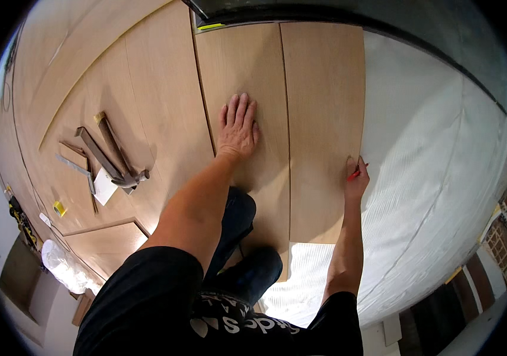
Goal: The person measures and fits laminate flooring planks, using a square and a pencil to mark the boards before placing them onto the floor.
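My left hand [238, 132] lies flat, fingers spread, on a light wood floorboard [240, 62]. A second floorboard [322, 89] rests to its right, with a thin dark seam between the two. At the right long edge of this second board is my right hand [356, 181], its fingers closed at the edge. A slim red stick, apparently a pencil [354, 174], pokes out between those fingers. Part of the grip is hidden, so how firmly the board is held does not show.
White ribbed underlay [419, 136] spreads to the right. On the laid boards at left are a claw hammer [115, 145], a bent metal bar [94, 147], a square [74, 165] and a yellow tape [59, 208]. A dark frame [324, 14] borders the far end.
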Demonstrator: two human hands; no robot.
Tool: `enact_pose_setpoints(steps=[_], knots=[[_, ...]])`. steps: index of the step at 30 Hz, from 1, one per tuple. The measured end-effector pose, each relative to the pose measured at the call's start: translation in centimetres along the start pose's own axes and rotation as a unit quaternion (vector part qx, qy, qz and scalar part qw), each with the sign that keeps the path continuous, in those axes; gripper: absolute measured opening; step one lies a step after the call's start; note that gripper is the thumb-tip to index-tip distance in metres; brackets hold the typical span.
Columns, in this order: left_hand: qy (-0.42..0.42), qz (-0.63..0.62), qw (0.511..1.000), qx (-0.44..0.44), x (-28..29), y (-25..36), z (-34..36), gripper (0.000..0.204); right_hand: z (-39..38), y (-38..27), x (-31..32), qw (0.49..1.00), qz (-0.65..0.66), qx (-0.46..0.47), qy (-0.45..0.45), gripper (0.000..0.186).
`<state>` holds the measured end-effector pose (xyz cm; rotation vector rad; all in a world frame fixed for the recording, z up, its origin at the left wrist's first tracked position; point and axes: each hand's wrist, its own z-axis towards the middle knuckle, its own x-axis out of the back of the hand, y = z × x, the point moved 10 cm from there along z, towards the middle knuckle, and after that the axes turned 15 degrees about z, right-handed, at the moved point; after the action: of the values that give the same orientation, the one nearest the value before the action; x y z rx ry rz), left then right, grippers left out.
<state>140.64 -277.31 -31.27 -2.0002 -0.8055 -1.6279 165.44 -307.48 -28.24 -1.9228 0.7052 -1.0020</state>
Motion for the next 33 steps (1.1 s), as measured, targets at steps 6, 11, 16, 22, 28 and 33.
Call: enact_pose_setpoints(steps=[6,11,16,22,28,33], knots=[[-0.023,0.005,1.0,-0.002,0.3,0.1,0.2,0.065,-0.6,-0.1,0.2,0.999,-0.016,0.048,0.014,0.033],[-0.027,0.019,0.999,-0.003,0.2,0.1,0.6,0.065,-0.5,-1.6,-0.3,0.993,-0.098,0.062,0.036,0.033],[-0.011,-0.033,0.999,-0.009,0.8,0.7,0.4,0.068,-0.7,-0.2,0.1,0.998,-0.058,0.027,0.023,0.037],[0.018,-0.02,1.0,-0.007,0.9,0.5,0.4,0.067,-0.4,0.8,-0.2,0.998,-0.036,0.031,0.034,0.043],[0.01,-0.014,1.0,-0.008,0.7,0.3,0.3,0.067,-1.4,0.2,0.5,0.993,-0.101,0.019,0.063,0.038],[-0.007,-0.012,1.0,-0.005,1.0,0.7,0.9,0.066,-0.6,-0.1,0.6,0.986,-0.142,0.035,0.079,0.039]])
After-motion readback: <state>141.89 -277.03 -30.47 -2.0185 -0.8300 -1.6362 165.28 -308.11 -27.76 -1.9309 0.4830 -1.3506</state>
